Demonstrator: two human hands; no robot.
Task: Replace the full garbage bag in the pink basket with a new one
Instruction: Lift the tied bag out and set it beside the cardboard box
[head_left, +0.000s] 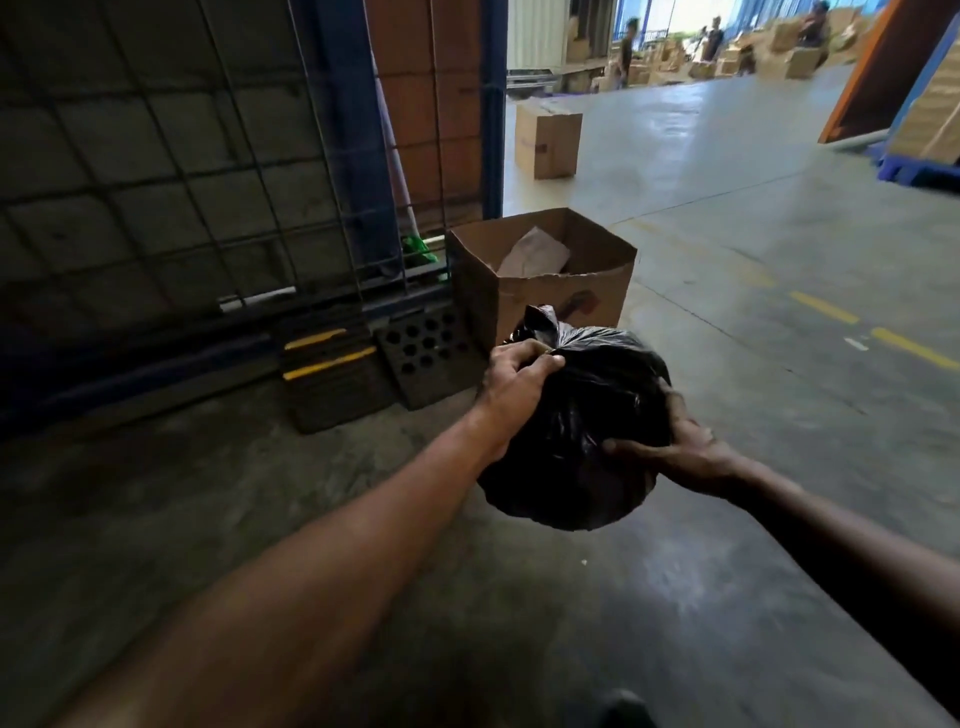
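Black plastic fills the middle of the frame: a full, tied garbage bag (571, 415) is held off the concrete floor (727, 312) between both hands. Coming in from the lower left, the left hand (517, 376) is clenched around the gathered neck of the bag, just below the knot that sticks up at its top. From the lower right, the right hand (685, 447) is pressed against the bag's right side with fingers spread and curled onto the plastic, cupping it rather than closing round it. Just above the bag in the frame stands an open cardboard box (540, 275) with a crumpled piece of brown paper (535, 249) inside; the bag's knot overlaps the box's front wall in this view, though whether they touch cannot be told. Left of the box, a dark perforated block (426, 353) and a black wedge with yellow stripes (327, 364) rest against the foot of a blue-framed wire mesh panel (208, 156), which covers the upper left of the frame. Something green (415, 249) shows behind the mesh near the box. Higher up, near the centre top, a closed carton (548, 137) stands alone on the floor. In the upper right, stacks of cartons (779, 57) and several people, blurred and small, occupy the bright far end of the hall. No pink basket appears in this view.
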